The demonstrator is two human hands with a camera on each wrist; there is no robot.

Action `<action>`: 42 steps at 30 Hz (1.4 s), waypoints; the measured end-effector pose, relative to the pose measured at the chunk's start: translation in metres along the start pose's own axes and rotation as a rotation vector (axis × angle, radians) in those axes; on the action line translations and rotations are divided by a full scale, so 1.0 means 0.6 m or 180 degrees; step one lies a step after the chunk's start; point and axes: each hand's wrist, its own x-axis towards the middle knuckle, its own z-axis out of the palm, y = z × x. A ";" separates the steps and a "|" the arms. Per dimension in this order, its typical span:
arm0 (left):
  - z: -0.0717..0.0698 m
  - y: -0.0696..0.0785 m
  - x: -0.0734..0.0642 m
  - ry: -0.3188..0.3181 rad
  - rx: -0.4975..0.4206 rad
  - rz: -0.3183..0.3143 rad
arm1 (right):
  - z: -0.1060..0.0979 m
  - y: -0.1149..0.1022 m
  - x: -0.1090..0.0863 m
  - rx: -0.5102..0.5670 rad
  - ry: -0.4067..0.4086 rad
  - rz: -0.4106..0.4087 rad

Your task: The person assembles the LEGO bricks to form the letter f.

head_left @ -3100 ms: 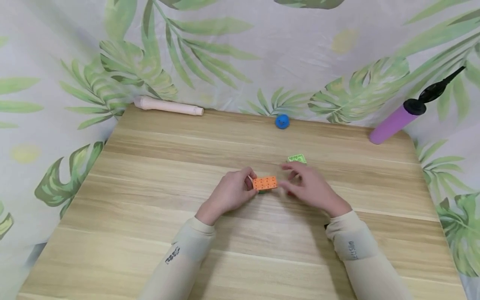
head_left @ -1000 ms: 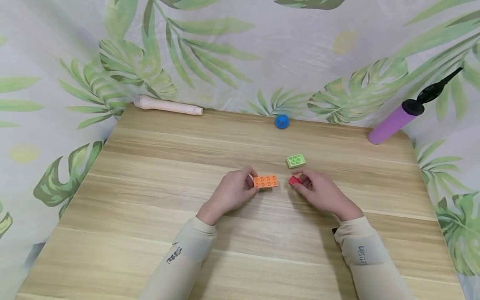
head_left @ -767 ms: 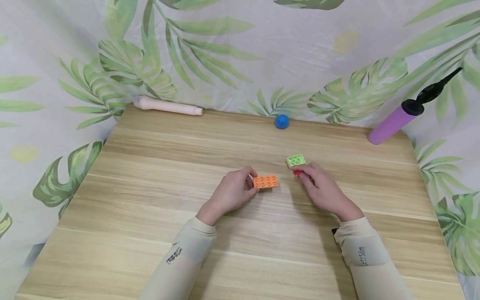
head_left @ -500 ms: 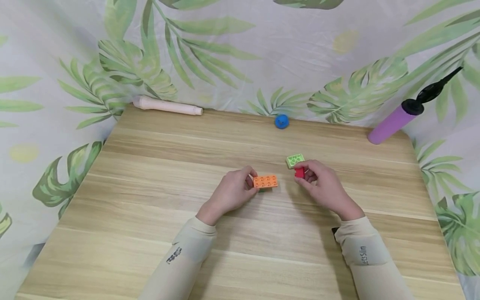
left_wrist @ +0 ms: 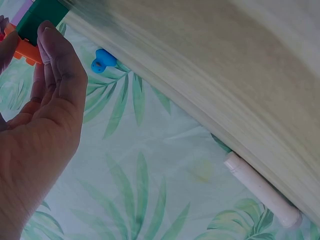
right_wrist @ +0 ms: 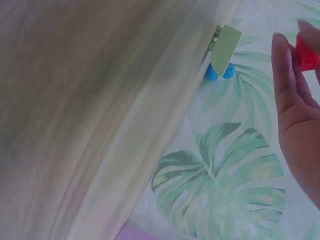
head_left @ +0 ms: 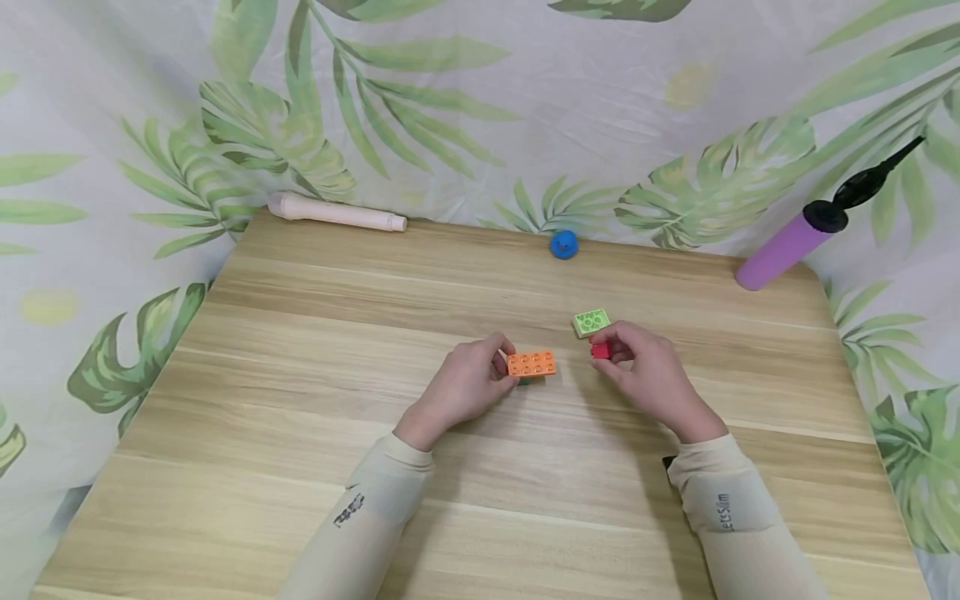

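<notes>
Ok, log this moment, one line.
left hand: holds orange brick atop green brick | right hand: holds red brick | light green brick: upside down

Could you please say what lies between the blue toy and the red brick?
The head view shows bare tabletop, then the light green brick, then a fingertip of the right hand.

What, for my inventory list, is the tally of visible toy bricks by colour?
Orange brick: 1
Dark green brick: 1
Light green brick: 1
Red brick: 1
Total: 4
</notes>
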 end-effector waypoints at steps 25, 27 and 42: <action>0.000 0.000 0.000 -0.0033 0.0011 0.0002 | 0.002 -0.003 -0.007 0.0018 0.0192 0.0037; 0.000 0.000 0.000 -0.0034 0.0008 0.0000 | 0.001 -0.003 -0.007 0.0026 0.0184 0.0090; 0.001 -0.002 0.001 -0.0019 -0.0030 0.0020 | 0.005 -0.005 -0.002 0.0216 0.0435 -0.0046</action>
